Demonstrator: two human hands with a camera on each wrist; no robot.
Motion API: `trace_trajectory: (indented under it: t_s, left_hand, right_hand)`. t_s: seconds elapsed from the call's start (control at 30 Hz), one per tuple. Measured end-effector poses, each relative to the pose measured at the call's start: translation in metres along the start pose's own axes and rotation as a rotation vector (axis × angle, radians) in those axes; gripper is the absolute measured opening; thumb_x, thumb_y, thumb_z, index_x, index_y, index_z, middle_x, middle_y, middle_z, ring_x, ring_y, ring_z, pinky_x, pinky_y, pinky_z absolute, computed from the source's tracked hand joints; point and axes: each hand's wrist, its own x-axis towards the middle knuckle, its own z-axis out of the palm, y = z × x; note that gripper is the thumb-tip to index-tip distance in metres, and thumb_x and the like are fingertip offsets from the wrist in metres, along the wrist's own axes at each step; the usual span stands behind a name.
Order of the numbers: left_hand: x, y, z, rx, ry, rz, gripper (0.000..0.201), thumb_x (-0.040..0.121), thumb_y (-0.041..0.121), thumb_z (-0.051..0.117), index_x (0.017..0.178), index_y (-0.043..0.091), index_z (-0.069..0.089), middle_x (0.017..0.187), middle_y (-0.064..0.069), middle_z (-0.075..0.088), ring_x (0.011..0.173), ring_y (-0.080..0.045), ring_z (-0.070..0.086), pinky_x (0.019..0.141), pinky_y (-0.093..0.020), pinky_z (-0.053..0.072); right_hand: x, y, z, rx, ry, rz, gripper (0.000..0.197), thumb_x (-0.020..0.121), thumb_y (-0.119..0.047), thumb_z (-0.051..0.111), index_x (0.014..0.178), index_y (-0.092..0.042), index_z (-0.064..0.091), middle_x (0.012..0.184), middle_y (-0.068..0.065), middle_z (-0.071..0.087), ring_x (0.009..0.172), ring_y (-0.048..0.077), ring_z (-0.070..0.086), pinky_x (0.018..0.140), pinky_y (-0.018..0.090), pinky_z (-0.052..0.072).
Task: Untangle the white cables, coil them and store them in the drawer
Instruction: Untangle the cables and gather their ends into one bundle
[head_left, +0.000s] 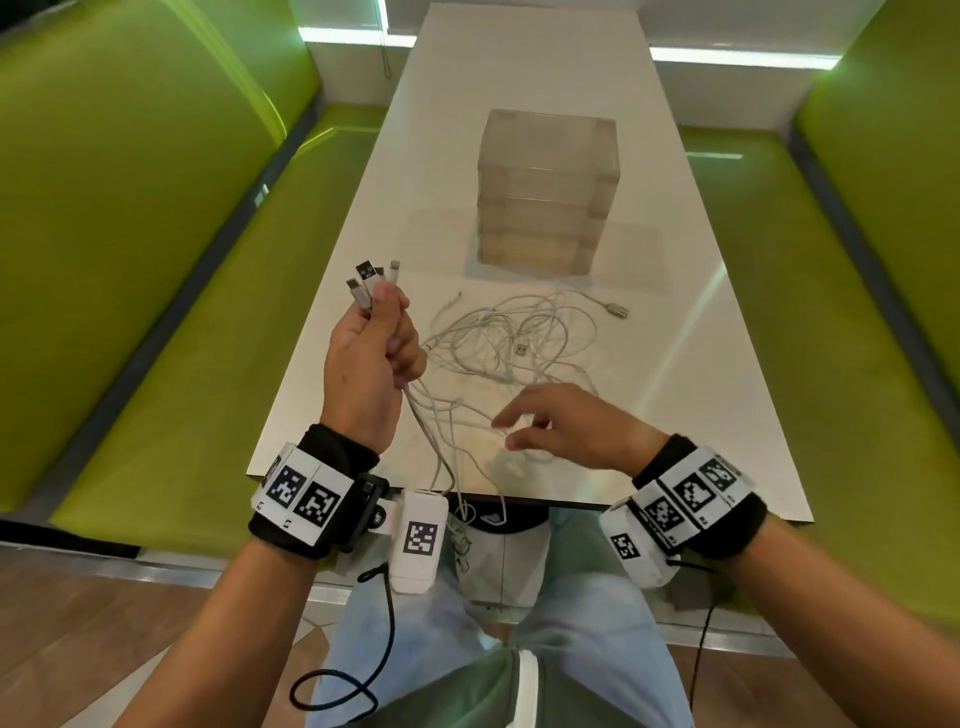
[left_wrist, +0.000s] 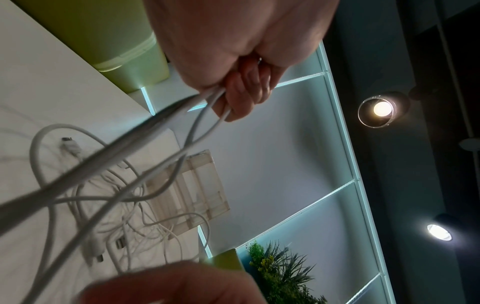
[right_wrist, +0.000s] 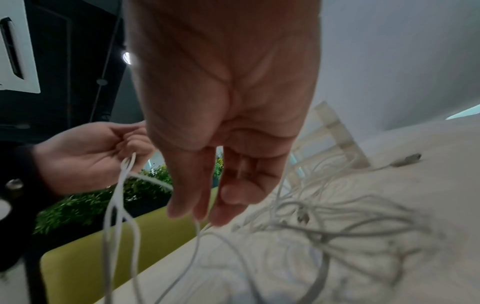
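A tangle of white cables (head_left: 514, 338) lies on the white table (head_left: 701, 415) in front of a clear drawer unit (head_left: 545, 192). My left hand (head_left: 371, 343) is raised above the table's left edge and grips several cable ends, their plugs (head_left: 366, 278) sticking up from the fist. The strands hang from that left hand (left_wrist: 241, 96) down over the near table edge. My right hand (head_left: 550, 421) hovers low over the near part of the tangle with fingers loosely spread. In the right wrist view the fingertips (right_wrist: 197, 211) are near a thin strand; no grip shows.
Green upholstered benches (head_left: 130, 234) flank the narrow table on both sides. The drawer unit (left_wrist: 192, 191) stands mid-table with its drawers closed. A grey plug (head_left: 618, 310) lies on the table to the right of the tangle. Artificial plants (left_wrist: 280, 273) stand beyond the table.
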Motion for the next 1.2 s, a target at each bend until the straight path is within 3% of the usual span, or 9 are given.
trace_trajectory:
  t_s: [0.13,0.2,0.3,0.47,0.6,0.7,0.8,0.97,1.2]
  left_hand:
    - [-0.002,-0.001,-0.001,0.021,-0.045,-0.042,0.032,0.103,0.029,0.033,0.078,0.015,0.046,0.051,0.008,0.035,0.043,-0.006,0.022,0.044,-0.021,0.018]
    - [-0.003,-0.001,-0.003,0.040,-0.058,-0.059,0.033,0.102,0.030,0.033,0.078,0.014,0.048,0.053,0.006,0.042,0.045,-0.007,0.026,0.046,-0.021,0.023]
    - [-0.003,-0.004,-0.006,0.053,-0.065,-0.081,0.034,0.103,0.030,0.032,0.079,0.013,0.049,0.056,0.004,0.051,0.046,-0.007,0.031,0.048,-0.020,0.029]
    - [-0.002,-0.009,-0.005,0.036,-0.080,-0.108,0.036,0.102,0.032,0.031,0.075,0.013,0.046,0.058,0.000,0.059,0.048,-0.009,0.040,0.051,-0.021,0.034]
    - [-0.004,-0.009,-0.003,0.053,-0.053,-0.134,0.037,0.100,0.035,0.033,0.074,0.012,0.046,0.057,0.000,0.060,0.053,-0.014,0.054,0.055,-0.024,0.048]
    - [-0.003,-0.011,-0.002,0.023,-0.046,-0.165,0.037,0.101,0.036,0.033,0.073,0.014,0.044,0.050,0.006,0.038,0.042,-0.007,0.032,0.044,-0.020,0.029]
    - [-0.002,-0.013,-0.002,0.056,-0.059,-0.153,0.031,0.100,0.033,0.038,0.077,0.014,0.047,0.051,0.009,0.027,0.044,-0.006,0.019,0.046,-0.023,0.017]
    - [-0.003,-0.015,-0.002,0.087,-0.112,-0.206,0.017,0.099,0.014,0.042,0.091,0.007,0.056,0.052,0.009,0.028,0.045,-0.006,0.023,0.047,-0.021,0.022]
    - [-0.003,-0.018,-0.003,0.112,-0.163,-0.237,0.031,0.101,0.020,0.038,0.076,0.010,0.053,0.055,0.005,0.044,0.048,-0.007,0.033,0.050,-0.020,0.029]
  right_hand:
    - [0.000,-0.011,0.024,0.003,-0.176,-0.019,0.020,0.090,-0.015,0.058,0.104,-0.015,0.071,0.100,-0.001,0.071,0.078,0.007,0.064,0.071,0.013,0.048]
    - [-0.002,-0.008,0.027,-0.035,-0.052,0.036,0.021,0.090,-0.011,0.054,0.106,-0.012,0.069,0.103,0.000,0.069,0.076,0.002,0.058,0.070,0.008,0.044]
    - [-0.008,0.008,0.021,-0.144,0.118,0.176,0.017,0.088,-0.017,0.059,0.103,-0.012,0.066,0.104,0.004,0.065,0.093,0.015,0.058,0.080,0.024,0.043]
    - [-0.017,0.026,0.013,-0.107,0.278,0.355,0.015,0.081,-0.022,0.069,0.085,-0.010,0.060,0.083,0.001,0.059,0.077,0.016,0.052,0.062,0.025,0.034]
    - [-0.021,0.032,0.011,-0.081,0.396,0.410,0.025,0.077,-0.023,0.074,0.086,-0.011,0.055,0.086,0.001,0.050,0.077,0.019,0.052,0.059,0.025,0.033]
    - [-0.020,0.033,0.010,-0.094,0.337,0.438,0.027,0.075,-0.022,0.076,0.079,-0.014,0.050,0.082,-0.001,0.049,0.072,0.016,0.048,0.054,0.021,0.030]
    - [-0.019,0.035,0.016,-0.142,0.296,0.420,0.023,0.077,-0.015,0.072,0.079,-0.015,0.048,0.083,0.000,0.051,0.073,0.016,0.046,0.054,0.019,0.029]
    - [-0.022,0.045,0.022,-0.245,0.324,0.348,0.010,0.085,-0.008,0.059,0.093,-0.009,0.053,0.088,0.008,0.059,0.078,0.021,0.053,0.062,0.027,0.034]
    - [-0.024,0.034,-0.013,-0.195,0.250,0.313,0.021,0.090,-0.013,0.049,0.105,-0.007,0.063,0.098,0.009,0.062,0.088,0.023,0.056,0.073,0.028,0.040]
